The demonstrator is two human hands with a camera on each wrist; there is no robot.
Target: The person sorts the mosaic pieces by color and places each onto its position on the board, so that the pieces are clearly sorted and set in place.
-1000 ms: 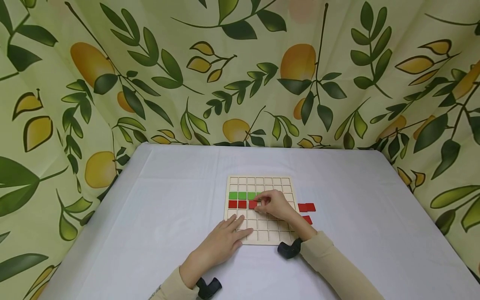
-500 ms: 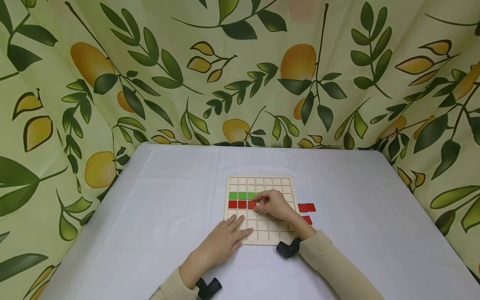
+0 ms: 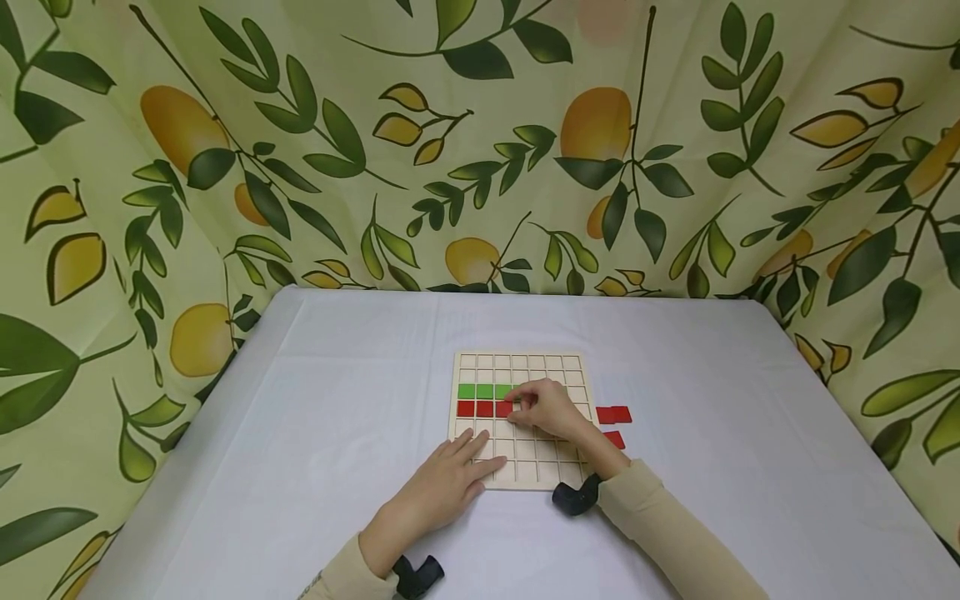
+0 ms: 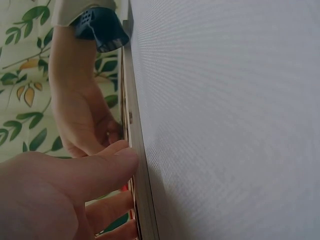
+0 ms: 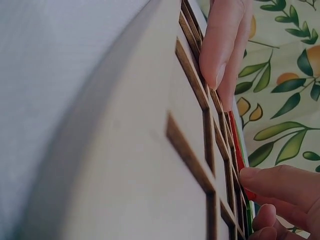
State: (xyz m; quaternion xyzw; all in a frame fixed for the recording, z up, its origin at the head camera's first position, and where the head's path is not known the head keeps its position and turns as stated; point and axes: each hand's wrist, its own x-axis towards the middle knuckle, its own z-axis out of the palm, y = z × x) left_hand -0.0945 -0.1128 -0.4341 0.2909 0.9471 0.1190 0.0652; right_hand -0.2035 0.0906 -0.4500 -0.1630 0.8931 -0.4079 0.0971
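Observation:
A light wooden grid board [image 3: 536, 475] lies on the table, with raised lines dividing it into square cells. A row of green tiles [image 3: 484, 392] runs above a row of red tiles [image 3: 466, 408] on its left side. My right hand [image 3: 551, 408] pinches the third red square tile [image 3: 502, 409] with thumb and index finger, its other fingers curled in. That tile lies in its cell, its right edge covered by the fingertips. With fingers spread, my left hand [image 3: 442, 483] rests on the board's lower left corner. The left wrist view shows its thumb [image 4: 107, 170] along the board's edge.
Several loose red tiles [image 3: 621, 414] lie just right of the board, partly behind the right forearm. A white cloth [image 3: 315, 400] covers the table. Black wrist devices [image 3: 576, 498] sit at both cuffs. A leaf-and-fruit patterned curtain [image 3: 300, 167] surrounds the table's back and sides.
The third red tile has shifted slightly left and squared up in its cell beside the second. My right hand moved a little left with it; my left hand stays put.

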